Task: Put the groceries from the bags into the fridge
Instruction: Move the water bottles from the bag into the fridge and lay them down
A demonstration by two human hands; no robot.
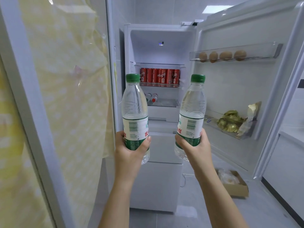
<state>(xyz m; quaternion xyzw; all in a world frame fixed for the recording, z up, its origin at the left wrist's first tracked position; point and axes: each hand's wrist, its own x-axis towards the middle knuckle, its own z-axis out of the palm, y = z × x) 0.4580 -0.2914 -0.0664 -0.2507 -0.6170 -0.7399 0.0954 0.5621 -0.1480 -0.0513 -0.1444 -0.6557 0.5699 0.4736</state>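
Observation:
I hold two clear water bottles with green caps upright in front of the open white fridge (160, 40). My left hand (130, 150) grips the lower part of the left bottle (134, 109). My right hand (194, 148) grips the lower part of the right bottle (192, 109). Inside, a row of red cans (159, 78) stands on the middle shelf. Below it, bottles with red caps (153, 97) lie on their sides. The top compartment holds nothing that I can see.
The fridge door (233, 96) swings open to the right, with brown eggs (223, 55) in its upper rack and gold-wrapped items (232, 120) in its lower rack. A cardboard box (235, 183) sits on the floor below the door. A yellow dotted curtain (65, 96) hangs behind glass at left.

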